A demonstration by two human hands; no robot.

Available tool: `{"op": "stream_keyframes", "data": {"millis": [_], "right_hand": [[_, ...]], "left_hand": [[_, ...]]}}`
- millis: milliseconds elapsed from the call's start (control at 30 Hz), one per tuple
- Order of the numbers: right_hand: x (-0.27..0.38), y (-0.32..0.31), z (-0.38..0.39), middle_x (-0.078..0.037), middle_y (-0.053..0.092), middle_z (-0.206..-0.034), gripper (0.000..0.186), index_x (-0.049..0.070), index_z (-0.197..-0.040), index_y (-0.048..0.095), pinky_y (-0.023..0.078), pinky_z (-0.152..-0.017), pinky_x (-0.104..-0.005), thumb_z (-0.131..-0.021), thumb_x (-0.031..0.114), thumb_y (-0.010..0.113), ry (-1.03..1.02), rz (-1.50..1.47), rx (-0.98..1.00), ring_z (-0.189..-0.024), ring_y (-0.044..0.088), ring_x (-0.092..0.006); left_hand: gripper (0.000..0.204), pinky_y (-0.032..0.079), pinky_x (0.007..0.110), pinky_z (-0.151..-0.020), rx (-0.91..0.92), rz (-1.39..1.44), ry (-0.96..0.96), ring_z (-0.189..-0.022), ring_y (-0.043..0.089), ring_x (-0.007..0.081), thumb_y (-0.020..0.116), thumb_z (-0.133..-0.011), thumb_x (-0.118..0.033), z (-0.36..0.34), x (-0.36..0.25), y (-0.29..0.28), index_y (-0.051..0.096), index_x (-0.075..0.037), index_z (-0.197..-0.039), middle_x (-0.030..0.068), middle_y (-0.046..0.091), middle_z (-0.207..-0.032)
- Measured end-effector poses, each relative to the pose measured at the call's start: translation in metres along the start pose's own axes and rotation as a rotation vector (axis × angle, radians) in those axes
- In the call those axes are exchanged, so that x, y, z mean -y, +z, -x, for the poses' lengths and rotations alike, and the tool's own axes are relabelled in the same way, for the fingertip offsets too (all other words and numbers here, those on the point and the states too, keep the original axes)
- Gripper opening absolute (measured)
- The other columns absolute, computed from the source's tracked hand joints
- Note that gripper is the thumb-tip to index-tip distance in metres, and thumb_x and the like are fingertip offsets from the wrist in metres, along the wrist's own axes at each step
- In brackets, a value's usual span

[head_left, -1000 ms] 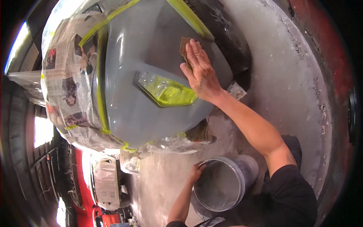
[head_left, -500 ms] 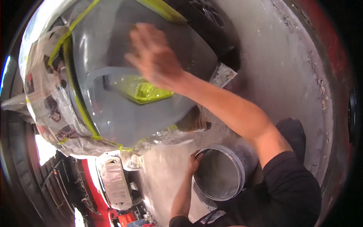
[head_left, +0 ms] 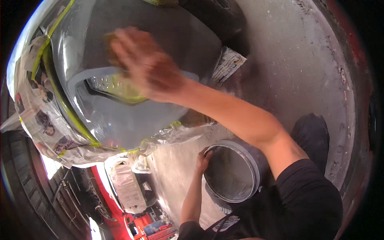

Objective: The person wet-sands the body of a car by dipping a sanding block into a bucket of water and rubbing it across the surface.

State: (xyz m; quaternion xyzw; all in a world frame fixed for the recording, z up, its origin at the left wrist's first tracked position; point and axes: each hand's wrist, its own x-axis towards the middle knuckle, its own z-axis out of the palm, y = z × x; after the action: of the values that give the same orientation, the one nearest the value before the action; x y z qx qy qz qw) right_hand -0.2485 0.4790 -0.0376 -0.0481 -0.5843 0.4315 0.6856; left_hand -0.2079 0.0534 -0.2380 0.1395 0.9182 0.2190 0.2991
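My right hand (head_left: 150,70) reaches over a grey, primer-coloured vehicle panel (head_left: 124,126). Its fingers lie against the surface and are smeared by motion. A dull yellow-brown edge shows by the fingertips; I cannot make out what it is. Below the palm, a recess with a glossy yellow-green insert (head_left: 118,93) is partly covered by the hand. Lower down, my left hand (head_left: 203,158) grips the rim of a large round bucket (head_left: 249,170), fingers curled over its left edge. The bucket's inside looks dull grey; whether it holds liquid is unclear.
Yellow-green tape (head_left: 66,110), newspaper and clear plastic (head_left: 50,128) border the panel. A printed paper scrap (head_left: 230,64) sticks out at its right edge, near a dark tyre (head_left: 218,22). Concrete floor (head_left: 284,60) lies to the right. A paper-covered vehicle (head_left: 126,184) stands lower left.
My right hand has moved left and down across the panel, covering more of the yellow-green insert. My left hand keeps hold of the bucket. The whole view has shifted slightly.
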Motion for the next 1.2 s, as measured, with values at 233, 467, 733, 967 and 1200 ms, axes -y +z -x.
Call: {"op": "stream_keyframes", "data": {"millis": [233, 467, 733, 967, 1200], "right_hand": [[-0.004, -0.006, 0.044, -0.027, 0.029, -0.166, 0.083, -0.004, -0.160, 0.030, 0.033, -0.123, -0.0531, -0.089, 0.017, 0.068, 0.139, 0.060, -0.021, -0.152, 0.031, -0.0446], [-0.039, -0.022, 0.109, -0.028, 0.029, -0.167, 0.082, -0.005, -0.161, 0.031, 0.026, -0.126, -0.0532, -0.090, 0.014, 0.068, 0.178, 0.156, 0.048, -0.157, 0.024, -0.0446], [-0.004, -0.002, -0.006, -0.029, 0.031, -0.164, 0.079, -0.001, -0.160, 0.033, 0.031, -0.124, -0.0549, -0.093, 0.020, 0.070, 0.024, 0.007, 0.043, -0.152, 0.030, -0.0481], [-0.048, -0.028, 0.046, -0.028, 0.033, -0.162, 0.063, -0.006, -0.151, 0.041, 0.033, -0.124, -0.0494, -0.098, 0.016, 0.067, 0.315, 0.068, -0.031, -0.149, 0.036, -0.0455], [-0.077, -0.028, 0.082, -0.025, 0.044, -0.156, 0.061, -0.005, -0.145, 0.049, 0.035, -0.122, -0.0504, -0.095, 0.023, 0.071, 0.281, 0.127, -0.063, -0.146, 0.040, -0.0437]], "left_hand": [[0.042, 0.054, 0.037, -0.093, -0.064, -0.027, 0.085, -0.104, 0.072, 0.0242, 0.067, -0.100, -0.030, 0.011, 0.000, -0.003, 0.068, -0.001, -0.131, 0.0180, 0.077, -0.111], [0.041, 0.053, 0.036, -0.092, -0.062, -0.083, 0.007, -0.102, 0.070, 0.0210, 0.068, -0.101, -0.031, 0.009, -0.014, -0.006, 0.069, -0.001, -0.129, 0.0149, 0.077, -0.109], [0.042, 0.053, 0.037, -0.095, -0.070, -0.033, 0.029, -0.105, 0.070, 0.0222, 0.068, -0.101, -0.034, 0.003, -0.006, 0.004, 0.069, -0.002, -0.129, 0.0150, 0.077, -0.110], [0.042, 0.053, 0.038, -0.095, -0.039, -0.056, 0.044, -0.106, 0.071, 0.0250, 0.067, -0.100, -0.032, 0.005, 0.010, -0.003, 0.068, -0.001, -0.130, 0.0179, 0.077, -0.110], [0.041, 0.053, 0.037, -0.094, -0.058, -0.142, 0.026, -0.103, 0.072, 0.0250, 0.067, -0.101, -0.030, 0.006, -0.006, -0.004, 0.069, 0.000, -0.129, 0.0198, 0.077, -0.109]]}}
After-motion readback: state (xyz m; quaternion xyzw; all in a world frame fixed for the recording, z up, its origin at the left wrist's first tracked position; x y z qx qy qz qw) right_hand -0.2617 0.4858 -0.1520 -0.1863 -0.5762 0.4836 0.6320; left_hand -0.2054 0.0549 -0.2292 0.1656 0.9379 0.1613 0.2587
